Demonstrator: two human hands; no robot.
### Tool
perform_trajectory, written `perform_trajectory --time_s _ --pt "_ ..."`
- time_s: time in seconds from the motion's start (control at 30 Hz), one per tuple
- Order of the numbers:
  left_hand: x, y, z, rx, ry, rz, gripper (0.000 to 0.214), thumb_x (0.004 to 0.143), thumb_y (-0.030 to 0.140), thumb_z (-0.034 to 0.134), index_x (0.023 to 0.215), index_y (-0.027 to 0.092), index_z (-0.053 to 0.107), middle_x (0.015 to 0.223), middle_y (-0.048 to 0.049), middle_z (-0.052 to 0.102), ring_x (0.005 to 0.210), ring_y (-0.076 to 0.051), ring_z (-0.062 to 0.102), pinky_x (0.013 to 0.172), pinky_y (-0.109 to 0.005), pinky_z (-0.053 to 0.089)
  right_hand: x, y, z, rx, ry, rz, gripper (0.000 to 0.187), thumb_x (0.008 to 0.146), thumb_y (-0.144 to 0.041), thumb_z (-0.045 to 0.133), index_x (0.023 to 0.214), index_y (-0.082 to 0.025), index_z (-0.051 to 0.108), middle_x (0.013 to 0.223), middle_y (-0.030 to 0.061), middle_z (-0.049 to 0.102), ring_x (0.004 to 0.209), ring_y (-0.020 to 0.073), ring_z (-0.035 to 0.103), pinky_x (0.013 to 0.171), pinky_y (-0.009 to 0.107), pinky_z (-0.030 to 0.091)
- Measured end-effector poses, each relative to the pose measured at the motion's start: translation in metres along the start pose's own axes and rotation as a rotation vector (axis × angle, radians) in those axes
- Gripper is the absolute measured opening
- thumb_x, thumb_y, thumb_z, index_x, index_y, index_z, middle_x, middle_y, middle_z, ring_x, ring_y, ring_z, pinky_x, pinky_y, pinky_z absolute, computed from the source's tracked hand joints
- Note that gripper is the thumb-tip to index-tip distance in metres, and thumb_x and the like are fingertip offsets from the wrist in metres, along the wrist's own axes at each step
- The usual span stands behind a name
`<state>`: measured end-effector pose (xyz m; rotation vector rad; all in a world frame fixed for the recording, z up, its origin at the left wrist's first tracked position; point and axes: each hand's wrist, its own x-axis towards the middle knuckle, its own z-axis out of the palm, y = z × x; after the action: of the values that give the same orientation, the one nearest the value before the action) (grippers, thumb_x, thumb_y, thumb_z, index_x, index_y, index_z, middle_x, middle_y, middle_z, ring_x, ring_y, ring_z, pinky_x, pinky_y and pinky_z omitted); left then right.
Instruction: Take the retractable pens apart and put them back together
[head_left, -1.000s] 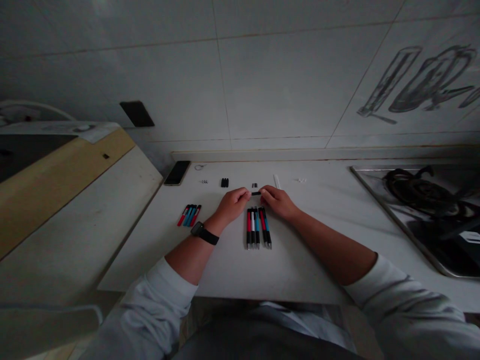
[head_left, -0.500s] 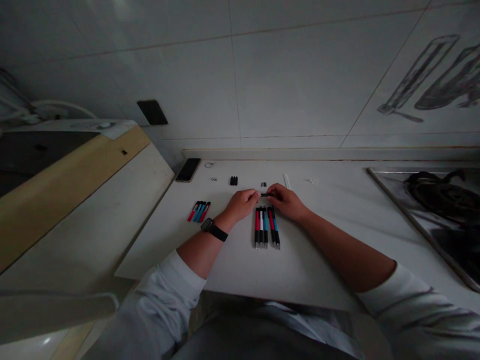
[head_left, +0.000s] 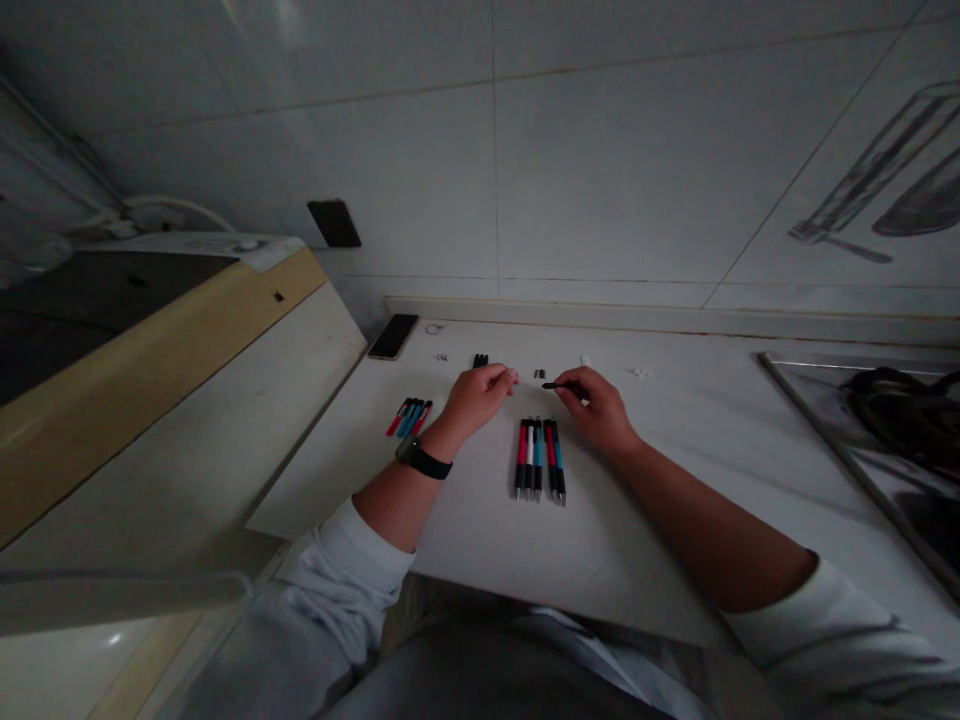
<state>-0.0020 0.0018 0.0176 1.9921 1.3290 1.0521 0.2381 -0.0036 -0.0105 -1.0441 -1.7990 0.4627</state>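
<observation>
Left hand [head_left: 480,395] parted from black piece [head_left: 551,385]; barrels' [head_left: 412,419] markings illegible.

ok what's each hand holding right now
Left hand: curled; cannot tell if it holds anything.
Right hand: closed, holding a slim black rod-shaped piece.

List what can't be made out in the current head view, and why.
- Black piece: its rear end is hidden by the right hand.
- Left hand: too small and dim to tell whether its fingertips pinch anything.
- Black cylinders: lower part hidden behind the left hand.
- White sticks: near ends hidden by the right hand.
- Stovetop: cut off by the right edge.
</observation>
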Motion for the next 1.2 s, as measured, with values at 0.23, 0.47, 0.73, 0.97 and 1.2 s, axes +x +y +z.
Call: perform_trajectory --time_s 0.23,0.47,0.73,0.97,1.2 --pt "0.027 -0.013 -0.085 0.641 0.150 0.058 0.023 0.097 0.031 0.059 0.105 0.022 0.079 0.105 -0.0075 0.077 0.095 -0.022 0.068 0.088 -0.034 0.051 -0.001 0.010 0.001 -0.010 -0.047 -0.028 0.015 0.095 -0.033 0.061 0.102 -0.021 0.068 0.092 0.0061 0.068 0.075 0.0176 0.061 0.069 0.032 0.050" --pt "0.060 -0.052 -0.105 1.003 -0.167 0.160 0.023 0.092 0.021 0.059 0.099 0.021 0.081 0.103 -0.0117 0.071 0.099 -0.027 0.063 0.085 -0.040 0.046 -0.001 0.009 0.002 -0.017 -0.132 -0.012 0.014 0.095 -0.030 0.061 0.102 -0.021 0.069 0.094 0.0061 0.068 0.072 0.0167 0.060 0.071 0.032 0.050" --pt "0.077 -0.072 -0.087 1.111 -0.423 0.288 0.023 0.090 0.017 0.058 0.095 0.022 0.080 0.103 -0.0121 0.069 0.102 -0.028 0.060 0.084 -0.041 0.042 -0.003 0.014 0.004 -0.001 -0.149 -0.021 0.013 0.096 -0.028 0.061 0.104 -0.022 0.070 0.097 0.0063 0.069 0.077 0.0173 0.062 0.074 0.033 0.050" --pt "0.085 -0.089 -0.096 1.111 -0.443 0.271 0.023 0.087 0.019 0.060 0.098 0.023 0.080 0.106 -0.0110 0.069 0.106 -0.028 0.058 0.087 -0.041 0.042 -0.002 0.012 0.004 -0.021 -0.183 -0.052 0.014 0.096 -0.023 0.061 0.106 -0.022 0.070 0.098 0.0061 0.068 0.077 0.0167 0.061 0.074 0.032 0.050" --pt "0.088 -0.101 -0.101 1.002 -0.443 0.238 0.021 0.086 0.023 0.062 0.100 0.023 0.078 0.108 -0.0093 0.069 0.107 -0.026 0.057 0.091 -0.038 0.042 -0.002 0.011 0.003 -0.027 -0.183 -0.068 0.013 0.095 -0.022 0.061 0.106 -0.022 0.070 0.100 0.0063 0.069 0.076 0.0157 0.061 0.074 0.031 0.050"
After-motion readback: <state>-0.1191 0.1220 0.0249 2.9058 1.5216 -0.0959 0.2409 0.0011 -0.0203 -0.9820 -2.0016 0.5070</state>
